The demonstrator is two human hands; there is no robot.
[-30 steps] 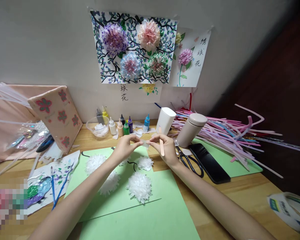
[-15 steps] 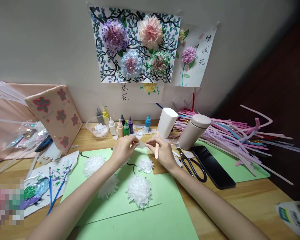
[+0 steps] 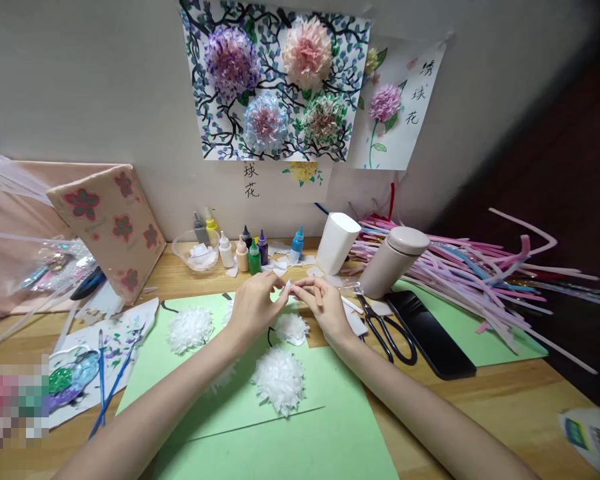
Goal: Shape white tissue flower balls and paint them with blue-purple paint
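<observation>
A small piece of white tissue paper (image 3: 288, 287) is pinched between the fingertips of both hands, above the far part of a green sheet (image 3: 330, 387). My left hand (image 3: 255, 303) closes on it from the left. From the right, my right hand (image 3: 327, 310) meets it, with a wooden craft stick (image 3: 319, 297) tucked between its fingers. Fluffy white paper flowers lie on the green sheet: one at front (image 3: 279, 380), one at left (image 3: 190, 329), and a smaller one (image 3: 291, 329) just below my hands. My left arm partly hides others. Dark curved stem lines show beside them.
Black scissors (image 3: 387, 330) and a phone (image 3: 433, 333) lie right of my right hand. Behind stand a white cup (image 3: 337, 243), a beige jar (image 3: 395, 263) and several paint bottles (image 3: 254, 257). Brushes (image 3: 116, 383) and a palette (image 3: 75, 377) are at left; pipe cleaners (image 3: 460, 273) are piled at right.
My fingertips have come closer together, and the paper that was spread between them is now narrow and bunched. The craft stick has tipped and shows shorter. The view has shifted slightly.
</observation>
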